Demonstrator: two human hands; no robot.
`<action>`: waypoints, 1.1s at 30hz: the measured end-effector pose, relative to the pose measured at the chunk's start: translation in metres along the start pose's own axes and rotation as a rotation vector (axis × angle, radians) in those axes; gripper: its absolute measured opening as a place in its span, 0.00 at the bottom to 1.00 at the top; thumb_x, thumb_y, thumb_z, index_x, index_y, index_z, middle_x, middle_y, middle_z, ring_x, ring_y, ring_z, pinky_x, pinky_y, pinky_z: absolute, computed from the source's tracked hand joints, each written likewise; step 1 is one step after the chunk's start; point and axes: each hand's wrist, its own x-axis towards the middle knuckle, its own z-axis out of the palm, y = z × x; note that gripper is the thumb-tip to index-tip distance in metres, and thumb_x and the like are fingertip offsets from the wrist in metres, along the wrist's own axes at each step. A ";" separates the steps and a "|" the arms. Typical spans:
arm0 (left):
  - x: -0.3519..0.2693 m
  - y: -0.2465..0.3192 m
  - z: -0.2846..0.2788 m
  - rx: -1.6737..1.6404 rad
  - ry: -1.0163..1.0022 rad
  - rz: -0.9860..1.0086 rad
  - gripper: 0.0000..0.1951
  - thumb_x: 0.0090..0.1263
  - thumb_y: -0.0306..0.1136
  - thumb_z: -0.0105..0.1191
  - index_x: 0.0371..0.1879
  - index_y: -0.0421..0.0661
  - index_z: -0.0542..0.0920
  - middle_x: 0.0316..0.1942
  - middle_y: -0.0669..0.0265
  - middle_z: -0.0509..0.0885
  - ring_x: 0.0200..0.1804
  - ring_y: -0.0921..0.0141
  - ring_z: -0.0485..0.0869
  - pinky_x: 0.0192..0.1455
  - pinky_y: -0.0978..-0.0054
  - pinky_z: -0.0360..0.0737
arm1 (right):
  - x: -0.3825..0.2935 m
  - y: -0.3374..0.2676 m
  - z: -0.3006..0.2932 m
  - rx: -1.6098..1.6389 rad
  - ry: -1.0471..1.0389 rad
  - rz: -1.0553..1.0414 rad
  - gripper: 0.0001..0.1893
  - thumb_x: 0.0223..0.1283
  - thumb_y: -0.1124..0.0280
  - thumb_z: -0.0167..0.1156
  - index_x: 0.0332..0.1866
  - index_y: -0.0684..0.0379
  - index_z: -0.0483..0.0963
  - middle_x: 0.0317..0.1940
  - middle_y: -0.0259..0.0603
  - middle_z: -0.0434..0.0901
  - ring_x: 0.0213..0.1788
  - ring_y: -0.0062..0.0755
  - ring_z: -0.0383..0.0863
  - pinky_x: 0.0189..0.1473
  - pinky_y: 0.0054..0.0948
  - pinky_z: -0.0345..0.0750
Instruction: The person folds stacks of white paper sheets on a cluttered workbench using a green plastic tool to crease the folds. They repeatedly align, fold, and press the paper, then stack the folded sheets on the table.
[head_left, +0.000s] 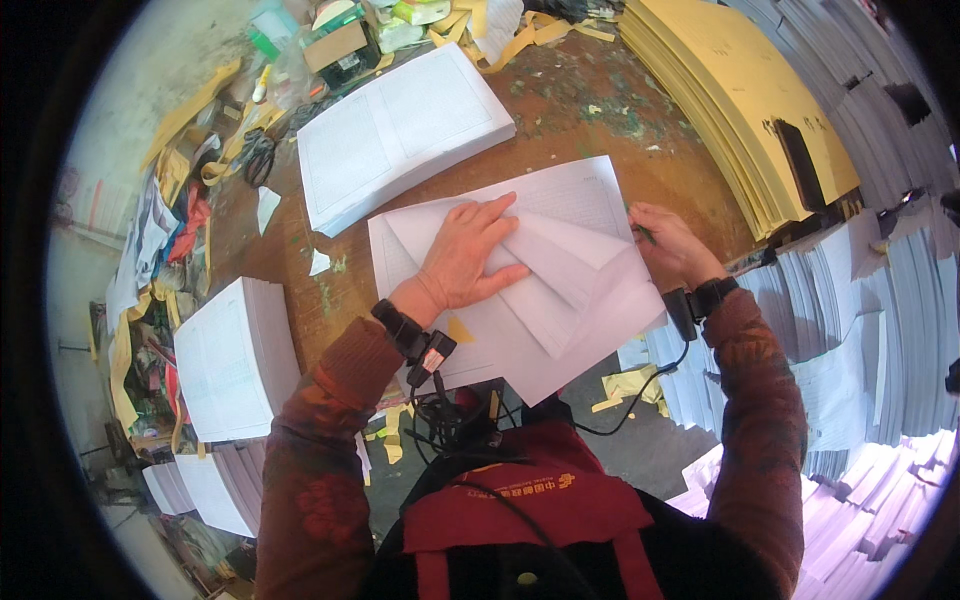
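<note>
Large printed paper sheets (566, 199) lie in front of me, with upper sheets folded over into overlapping flaps (555, 300). My left hand (476, 255) rests flat on the folded paper, fingers spread and palm down, with nothing held. At the right edge of the sheets, my right hand (667, 236) pinches a small green object (643, 234). Its shape is mostly hidden by the fingers. One corner of the paper overhangs the front edge of the table. A small yellow paper piece (460, 330) shows near my left wrist.
A thick stack of printed sheets (397, 124) lies behind the work, another (225, 367) at left. Yellow sheets (720, 90) are piled at right, bearing a dark bar (799, 165). Paper scraps (266, 208) and an open box (341, 52) lie on the wooden table (555, 124). Cables (442, 420) hang before me.
</note>
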 end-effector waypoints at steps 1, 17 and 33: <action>0.000 0.000 0.000 -0.001 -0.008 -0.016 0.25 0.60 0.49 0.58 0.46 0.40 0.75 0.64 0.48 0.68 0.57 0.51 0.70 0.65 0.56 0.61 | 0.005 0.002 0.003 -0.008 0.049 0.049 0.10 0.71 0.64 0.49 0.43 0.57 0.74 0.35 0.27 0.75 0.37 0.17 0.70 0.42 0.20 0.71; -0.004 0.002 0.006 0.053 -0.006 -0.038 0.28 0.62 0.51 0.55 0.51 0.39 0.73 0.68 0.48 0.63 0.70 0.51 0.62 0.71 0.51 0.54 | 0.011 0.009 -0.004 0.041 -0.271 0.026 0.10 0.72 0.63 0.49 0.40 0.58 0.72 0.37 0.26 0.73 0.41 0.17 0.71 0.49 0.22 0.71; -0.005 -0.001 0.009 0.087 0.016 -0.016 0.29 0.63 0.52 0.54 0.52 0.37 0.73 0.68 0.49 0.63 0.70 0.52 0.61 0.71 0.52 0.54 | 0.008 0.005 0.004 0.064 -0.232 0.066 0.13 0.71 0.65 0.49 0.51 0.62 0.72 0.47 0.34 0.78 0.50 0.23 0.76 0.55 0.27 0.74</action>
